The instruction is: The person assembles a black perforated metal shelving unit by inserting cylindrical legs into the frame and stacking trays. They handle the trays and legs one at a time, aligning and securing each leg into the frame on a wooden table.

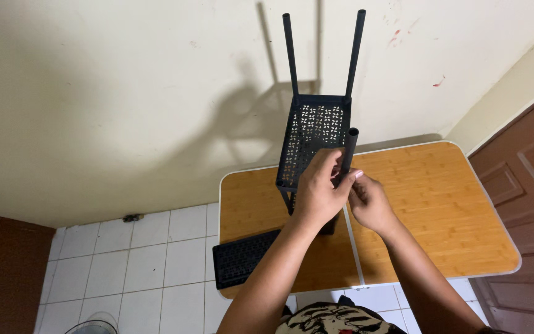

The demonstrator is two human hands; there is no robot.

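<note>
I see both of my hands raised over a wooden folding table point(440, 204), working on a black metal rack point(313, 139) that stands tilted above the tabletop. My left hand point(317, 193) wraps around the near corner of the rack, its fingers curled and pressed together over the edge, with the thumb stretched out towards the right. My right hand point(371, 203) sits just beside it, fingers bent inwards and closed around the lower part of a short black tube point(348, 150), which rises at the rack's near right corner. The two hands touch at the thumb and fingertips. I cannot tell whether the tube is seated in the rack or only held against it, because my hands cover the joint.

The rack is a shallow tray with a punched pattern in its panel, and two long thin black legs point(322, 52) stick up from its far corners against the cream wall point(125, 93). Its lower end disappears behind my left hand and forearm.

A second black punched panel point(242, 256) lies flat on the near left corner of the table, partly hanging over the edge above the white floor tiles point(149, 253). A brown door point(526, 185) stands at the right.
</note>
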